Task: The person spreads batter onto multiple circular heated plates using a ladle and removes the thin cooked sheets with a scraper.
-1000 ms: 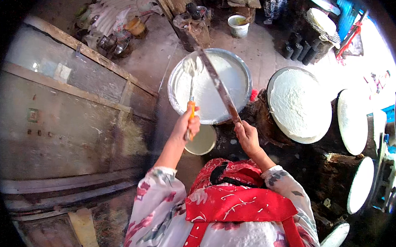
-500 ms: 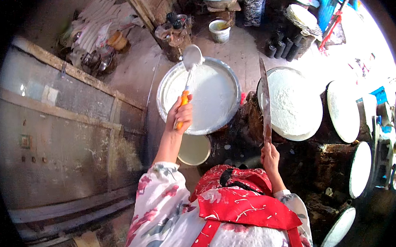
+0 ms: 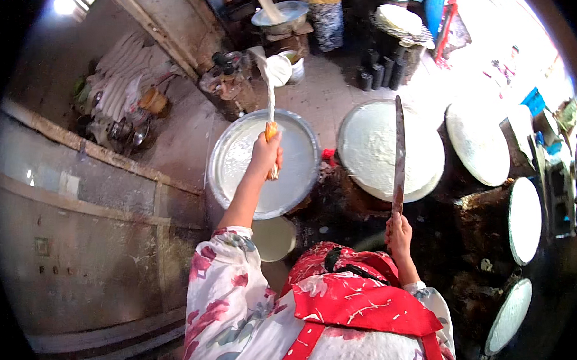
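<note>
My left hand (image 3: 267, 156) is closed around the orange handle of a ladle (image 3: 271, 103), which points away from me over a wide metal basin (image 3: 317, 164) of white batter. White batter coats the ladle's shaft and its bowl, which is beyond the basin's far rim and somewhat blurred. My right hand (image 3: 399, 234) grips the near end of a long, flat, brownish blade (image 3: 400, 149), held nearly upright in the view. Behind the blade is a round griddle (image 3: 371, 150) covered with a white layer; whether the blade touches it I cannot tell.
More round, white-topped griddles (image 3: 479, 144) curve along the right side. A container of pale liquid (image 3: 275, 238) stands below the basin. Beyond are a small bucket (image 3: 295, 71), a wide bowl (image 3: 281, 14) and black cylinders (image 3: 387, 73). A worn partition (image 3: 92, 246) runs along the left.
The view has shifted, so the basin and griddle appear lower and farther left. The ladle's bowl now extends past the basin's far rim. The blade leans slightly right; both hands keep their grips.
</note>
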A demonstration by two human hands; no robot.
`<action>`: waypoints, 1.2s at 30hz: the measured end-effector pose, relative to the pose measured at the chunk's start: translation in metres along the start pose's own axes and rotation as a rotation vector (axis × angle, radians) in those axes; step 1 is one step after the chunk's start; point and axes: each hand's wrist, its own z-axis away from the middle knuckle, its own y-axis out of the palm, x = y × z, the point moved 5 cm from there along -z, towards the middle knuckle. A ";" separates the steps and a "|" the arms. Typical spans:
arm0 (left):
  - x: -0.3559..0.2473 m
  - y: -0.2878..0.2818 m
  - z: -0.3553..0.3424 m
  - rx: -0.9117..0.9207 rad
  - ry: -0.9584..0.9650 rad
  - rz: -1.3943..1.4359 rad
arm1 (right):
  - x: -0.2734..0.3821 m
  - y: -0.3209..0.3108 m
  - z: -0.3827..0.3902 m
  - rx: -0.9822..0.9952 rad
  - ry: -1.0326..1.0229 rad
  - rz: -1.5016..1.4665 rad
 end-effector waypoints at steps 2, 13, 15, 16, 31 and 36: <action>-0.008 0.052 -0.003 0.202 -0.146 0.315 | 0.000 -0.036 -0.010 -0.040 0.057 0.016; -0.069 0.432 0.075 0.950 -0.500 0.610 | 0.072 -0.313 -0.069 -0.298 -0.029 0.017; -0.066 0.499 0.082 1.004 -0.536 0.586 | 0.081 -0.359 -0.078 -0.389 -0.042 0.053; -0.063 0.530 0.084 1.043 -0.558 0.592 | 0.087 -0.377 -0.082 -0.424 -0.040 0.089; 0.084 0.744 0.016 0.514 0.645 -0.700 | 0.098 -0.428 -0.152 -0.604 0.036 0.605; 0.072 0.728 -0.015 0.366 0.600 -0.912 | 0.133 -0.426 -0.177 -0.533 -0.057 0.839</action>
